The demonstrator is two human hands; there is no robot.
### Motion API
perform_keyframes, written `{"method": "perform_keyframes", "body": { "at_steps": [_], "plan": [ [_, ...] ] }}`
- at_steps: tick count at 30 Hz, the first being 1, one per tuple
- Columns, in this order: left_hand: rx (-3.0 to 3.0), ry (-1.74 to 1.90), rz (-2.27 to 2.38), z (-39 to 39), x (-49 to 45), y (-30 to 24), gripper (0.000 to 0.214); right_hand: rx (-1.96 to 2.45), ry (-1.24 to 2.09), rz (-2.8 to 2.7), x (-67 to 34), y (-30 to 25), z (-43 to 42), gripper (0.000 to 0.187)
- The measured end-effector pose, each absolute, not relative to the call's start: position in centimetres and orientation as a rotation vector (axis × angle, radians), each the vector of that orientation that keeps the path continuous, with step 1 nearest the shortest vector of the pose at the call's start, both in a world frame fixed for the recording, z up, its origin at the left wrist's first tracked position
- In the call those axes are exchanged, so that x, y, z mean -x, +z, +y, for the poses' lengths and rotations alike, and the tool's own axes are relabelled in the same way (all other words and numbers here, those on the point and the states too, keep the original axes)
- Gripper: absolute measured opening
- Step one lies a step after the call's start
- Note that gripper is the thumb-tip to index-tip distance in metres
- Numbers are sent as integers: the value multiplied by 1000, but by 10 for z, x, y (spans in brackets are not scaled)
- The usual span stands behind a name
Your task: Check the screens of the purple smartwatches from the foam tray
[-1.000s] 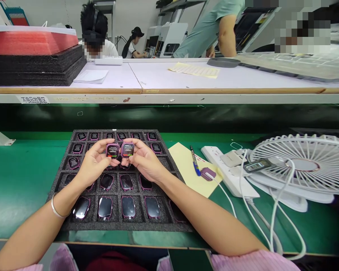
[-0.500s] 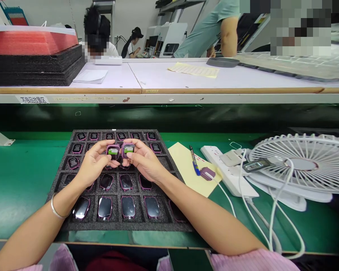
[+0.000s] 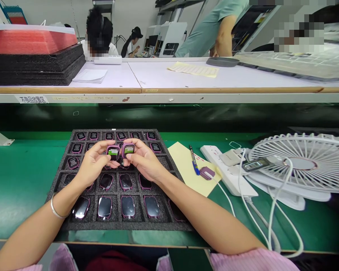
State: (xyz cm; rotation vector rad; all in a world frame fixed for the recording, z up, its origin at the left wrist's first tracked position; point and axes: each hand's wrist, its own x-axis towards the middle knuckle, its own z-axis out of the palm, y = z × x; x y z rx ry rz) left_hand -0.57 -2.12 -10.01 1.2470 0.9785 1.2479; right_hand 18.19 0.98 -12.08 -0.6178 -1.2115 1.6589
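Note:
My left hand (image 3: 94,163) grips a small purple smartwatch body (image 3: 113,152) with a lit screen. Right beside it, my right hand (image 3: 143,160) holds a second purple watch body (image 3: 128,149), also lit. Both are raised a little above a black foam tray (image 3: 164,216) on the green bench. The tray's pockets hold several more purple watch bodies; the near rows (image 3: 105,207) have dark screens and the far rows (image 3: 93,135) show small text. A silver bangle (image 3: 55,209) sits on my left wrist.
A yellow paper (image 3: 183,162) with a blue pen (image 3: 194,161) lies right of the tray. Beyond are a purple charger puck (image 3: 207,173), a white power strip (image 3: 228,177), white cables and a white fan (image 3: 302,165). Other people work at the white table (image 3: 164,81) behind.
The two watch screens changed from a dark display with red and green marks to a green-white one. My hands have hardly moved.

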Motion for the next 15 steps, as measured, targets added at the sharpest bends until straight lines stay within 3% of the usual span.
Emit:
{"method": "perform_keyframes", "body": {
  "at_steps": [8, 15],
  "plan": [
    [-1244, 1231, 999, -18, 8, -103, 48, 616, 1667, -1189, -180, -122, 11, 43],
    [-1259, 1239, 861, -32, 4, -78, 66, 575, 1739, -1145, -180, -121, 11, 48]
  ]
}}
